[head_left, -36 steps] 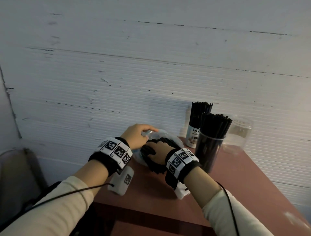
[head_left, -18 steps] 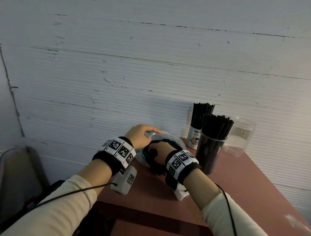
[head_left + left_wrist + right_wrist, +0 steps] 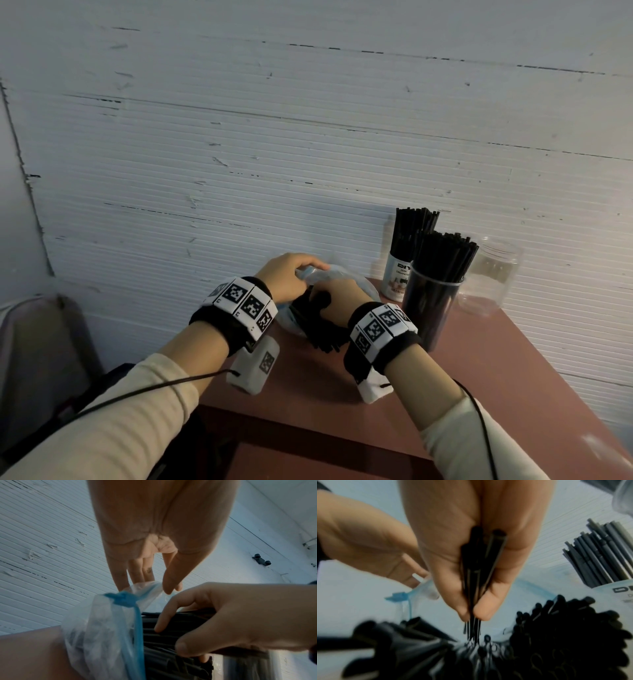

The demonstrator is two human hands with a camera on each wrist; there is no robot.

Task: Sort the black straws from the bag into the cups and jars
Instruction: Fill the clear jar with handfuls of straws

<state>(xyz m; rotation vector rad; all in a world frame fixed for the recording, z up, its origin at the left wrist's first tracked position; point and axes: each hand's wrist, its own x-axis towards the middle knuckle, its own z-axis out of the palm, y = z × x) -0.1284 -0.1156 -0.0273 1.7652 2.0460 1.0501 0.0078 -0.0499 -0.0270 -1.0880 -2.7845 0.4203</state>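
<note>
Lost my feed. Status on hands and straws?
Left hand pinches bag rim. Right hand grips a few straws at bag mouth. Clear jar empty; nothing blocking.

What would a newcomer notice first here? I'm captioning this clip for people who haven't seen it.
Two hands meet over a clear plastic bag on the reddish table: the left hand pinches its rim, the right hand grips a few black straws. Right of them stand a straw-packed clear cup, a white tube and an empty jar.
</note>
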